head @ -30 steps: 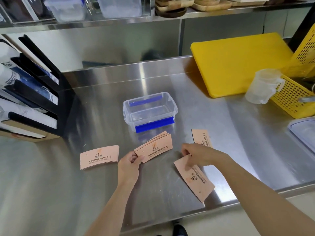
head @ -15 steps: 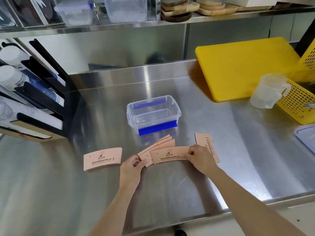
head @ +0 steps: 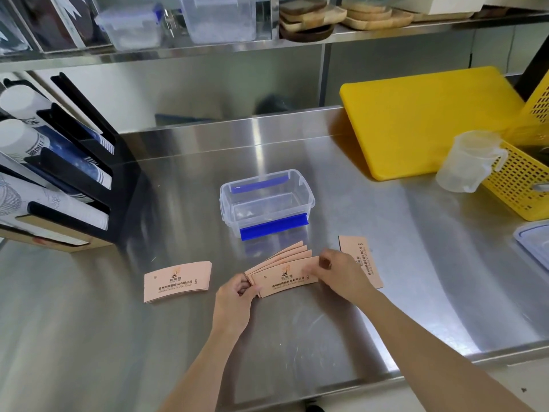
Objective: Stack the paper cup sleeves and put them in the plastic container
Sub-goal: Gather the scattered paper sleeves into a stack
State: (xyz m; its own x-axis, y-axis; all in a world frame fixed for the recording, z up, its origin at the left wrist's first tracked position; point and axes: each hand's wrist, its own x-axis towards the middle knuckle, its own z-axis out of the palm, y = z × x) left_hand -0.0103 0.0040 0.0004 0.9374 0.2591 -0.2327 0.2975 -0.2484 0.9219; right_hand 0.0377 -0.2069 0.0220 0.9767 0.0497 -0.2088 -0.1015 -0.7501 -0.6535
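Observation:
A fanned stack of pink paper cup sleeves [head: 282, 273] lies on the steel counter in front of the clear plastic container [head: 265, 200], which has blue clips and stands open and empty. My left hand [head: 234, 298] pinches the stack's left end. My right hand [head: 341, 272] holds the right end of the top sleeve, pressing it onto the stack. One sleeve [head: 177, 281] lies flat to the left. Another sleeve [head: 361, 261] lies to the right, partly hidden by my right hand.
A black cup rack [head: 59, 179] stands at the left. At the right are a yellow cutting board [head: 427, 120], a clear measuring jug [head: 472, 160], a yellow basket [head: 523, 182] and a container lid [head: 534, 242]. A shelf with tubs and wooden trays runs above.
My right hand picked up the sleeve from the counter's front edge and carried it left onto the stack held by my left hand. The stack is now thicker.

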